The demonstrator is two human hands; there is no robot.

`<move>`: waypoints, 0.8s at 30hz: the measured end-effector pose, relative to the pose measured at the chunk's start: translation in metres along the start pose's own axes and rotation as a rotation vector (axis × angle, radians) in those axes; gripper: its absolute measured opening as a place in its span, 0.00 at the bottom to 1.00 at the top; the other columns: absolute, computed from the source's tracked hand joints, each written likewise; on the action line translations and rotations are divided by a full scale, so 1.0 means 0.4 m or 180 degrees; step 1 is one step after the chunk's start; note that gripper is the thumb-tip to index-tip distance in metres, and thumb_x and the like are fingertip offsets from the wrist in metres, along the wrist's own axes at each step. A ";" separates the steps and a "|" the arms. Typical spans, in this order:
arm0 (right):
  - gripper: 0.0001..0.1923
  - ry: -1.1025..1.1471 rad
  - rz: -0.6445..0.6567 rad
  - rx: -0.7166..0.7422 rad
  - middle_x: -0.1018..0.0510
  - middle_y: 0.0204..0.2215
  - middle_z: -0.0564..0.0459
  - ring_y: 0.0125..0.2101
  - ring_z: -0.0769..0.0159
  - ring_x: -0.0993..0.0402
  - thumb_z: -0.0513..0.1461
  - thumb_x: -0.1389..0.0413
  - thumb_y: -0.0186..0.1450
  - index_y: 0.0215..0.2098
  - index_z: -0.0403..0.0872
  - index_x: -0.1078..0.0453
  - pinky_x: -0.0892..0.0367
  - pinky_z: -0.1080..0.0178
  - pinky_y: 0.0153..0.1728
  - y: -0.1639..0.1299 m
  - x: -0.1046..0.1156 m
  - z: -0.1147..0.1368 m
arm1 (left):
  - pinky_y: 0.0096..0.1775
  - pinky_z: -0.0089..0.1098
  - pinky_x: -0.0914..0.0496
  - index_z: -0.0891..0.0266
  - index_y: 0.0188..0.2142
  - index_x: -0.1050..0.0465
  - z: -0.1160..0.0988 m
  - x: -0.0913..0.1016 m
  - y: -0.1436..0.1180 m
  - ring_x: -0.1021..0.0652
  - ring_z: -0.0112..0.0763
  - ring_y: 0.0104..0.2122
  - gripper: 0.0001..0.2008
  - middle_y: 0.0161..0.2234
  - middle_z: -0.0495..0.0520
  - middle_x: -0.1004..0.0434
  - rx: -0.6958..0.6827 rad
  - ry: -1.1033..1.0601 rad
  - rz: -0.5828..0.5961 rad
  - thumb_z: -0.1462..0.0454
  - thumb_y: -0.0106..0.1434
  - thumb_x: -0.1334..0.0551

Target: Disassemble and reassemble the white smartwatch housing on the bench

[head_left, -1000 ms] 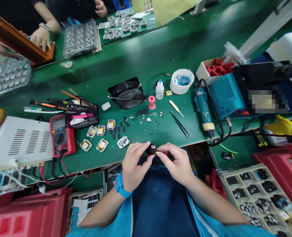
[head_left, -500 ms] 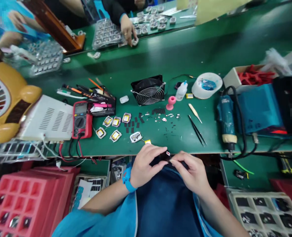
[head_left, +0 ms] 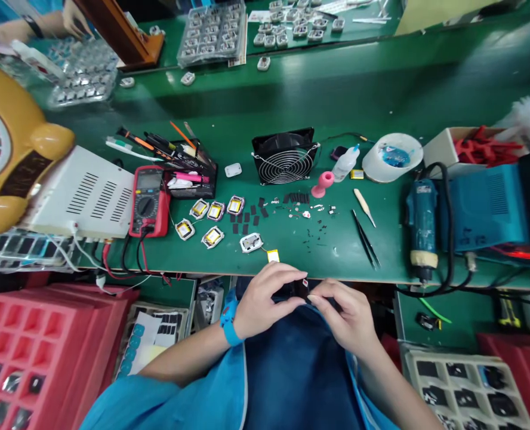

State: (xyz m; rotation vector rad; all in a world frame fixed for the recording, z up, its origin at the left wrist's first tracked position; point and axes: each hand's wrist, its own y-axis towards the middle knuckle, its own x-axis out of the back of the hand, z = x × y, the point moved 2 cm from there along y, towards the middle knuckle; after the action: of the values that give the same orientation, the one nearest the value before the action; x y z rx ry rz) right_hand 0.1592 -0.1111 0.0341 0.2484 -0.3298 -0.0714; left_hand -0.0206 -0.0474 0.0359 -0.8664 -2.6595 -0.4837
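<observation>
At the bench's near edge, my left hand (head_left: 265,303) grips a small dark rectangular part (head_left: 299,289) between thumb and fingers. A little white-and-red patch shows at its upper corner. My right hand (head_left: 349,312) is closed in a pinch at the part's right edge; anything finer between those fingertips is too small to make out. Just beyond my left fingers lies a yellow battery (head_left: 273,255), with a wire leading to an open white watch-like case (head_left: 251,242). Several similar cases (head_left: 212,236) holding yellow cells lie farther left, beside small black pads (head_left: 246,229).
Tweezers (head_left: 366,240) and a cream-handled tool (head_left: 364,208) lie right of centre. Behind stand a black fan (head_left: 284,156), a pink holder (head_left: 323,184), a bottle (head_left: 346,163) and a white tub (head_left: 372,161). A red multimeter (head_left: 148,203) stands left, an electric screwdriver (head_left: 423,230) right.
The view has shifted slightly. My hands stay together, with more of the dark part's face showing. Across the bench, a co-worker's hand has left the white piece, which now lies alone.
</observation>
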 end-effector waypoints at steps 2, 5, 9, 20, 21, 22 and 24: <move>0.07 -0.0004 -0.0015 0.0015 0.23 0.24 0.56 0.23 0.69 0.28 0.33 0.42 0.70 0.34 0.48 0.26 0.33 0.67 0.26 0.002 -0.001 0.002 | 0.50 0.38 0.25 0.56 0.57 0.25 0.002 0.003 0.000 0.20 0.38 0.46 0.19 0.46 0.58 0.20 0.0013 0.0011 -0.0003 0.62 0.67 0.30; 0.07 -0.0017 -0.0026 -0.0007 0.24 0.24 0.56 0.24 0.69 0.28 0.33 0.42 0.70 0.34 0.48 0.27 0.33 0.67 0.27 0.002 -0.003 0.003 | 0.49 0.38 0.24 0.55 0.58 0.25 0.007 0.003 -0.001 0.20 0.38 0.45 0.20 0.46 0.58 0.20 0.0092 0.0002 0.0022 0.61 0.67 0.30; 0.07 0.0002 -0.0011 -0.0089 0.24 0.26 0.56 0.25 0.70 0.28 0.34 0.44 0.71 0.35 0.48 0.28 0.33 0.67 0.28 -0.001 -0.006 -0.001 | 0.50 0.37 0.23 0.54 0.56 0.23 0.009 0.001 0.003 0.20 0.37 0.45 0.18 0.46 0.57 0.21 0.0217 -0.0089 0.0120 0.63 0.67 0.31; 0.08 -0.1040 -0.0651 0.0402 0.24 0.25 0.54 0.24 0.68 0.28 0.32 0.46 0.71 0.36 0.49 0.30 0.33 0.65 0.27 0.003 0.019 0.001 | 0.45 0.34 0.22 0.59 0.48 0.17 0.036 -0.008 0.002 0.19 0.37 0.41 0.18 0.44 0.60 0.21 0.1435 -0.2197 0.0223 0.58 0.59 0.24; 0.07 -0.1150 -0.0702 0.0418 0.24 0.25 0.54 0.24 0.68 0.29 0.32 0.46 0.71 0.36 0.49 0.31 0.33 0.65 0.27 0.005 0.025 -0.001 | 0.44 0.34 0.22 0.59 0.47 0.17 0.039 -0.008 0.000 0.19 0.37 0.40 0.19 0.43 0.60 0.20 0.1551 -0.2403 0.0177 0.57 0.58 0.23; 0.07 -0.1244 -0.0756 0.0419 0.24 0.25 0.55 0.23 0.68 0.29 0.32 0.47 0.71 0.36 0.49 0.31 0.33 0.65 0.26 0.006 0.031 -0.002 | 0.43 0.33 0.22 0.58 0.47 0.17 0.041 -0.008 -0.002 0.19 0.36 0.39 0.19 0.42 0.59 0.20 0.1655 -0.2590 0.0121 0.56 0.57 0.23; 0.08 -0.1363 -0.0849 0.0391 0.25 0.25 0.55 0.23 0.68 0.29 0.33 0.47 0.72 0.36 0.49 0.32 0.33 0.65 0.26 0.009 0.042 -0.004 | 0.41 0.33 0.22 0.58 0.46 0.16 0.042 -0.007 -0.003 0.19 0.36 0.37 0.20 0.41 0.59 0.18 0.1829 -0.2908 0.0042 0.55 0.55 0.21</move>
State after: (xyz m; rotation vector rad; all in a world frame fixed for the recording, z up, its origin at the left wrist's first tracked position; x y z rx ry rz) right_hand 0.1757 -0.1092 0.0386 0.3987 -0.7269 -0.3713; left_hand -0.0223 -0.0431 0.0195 -1.0646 -3.2455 0.8651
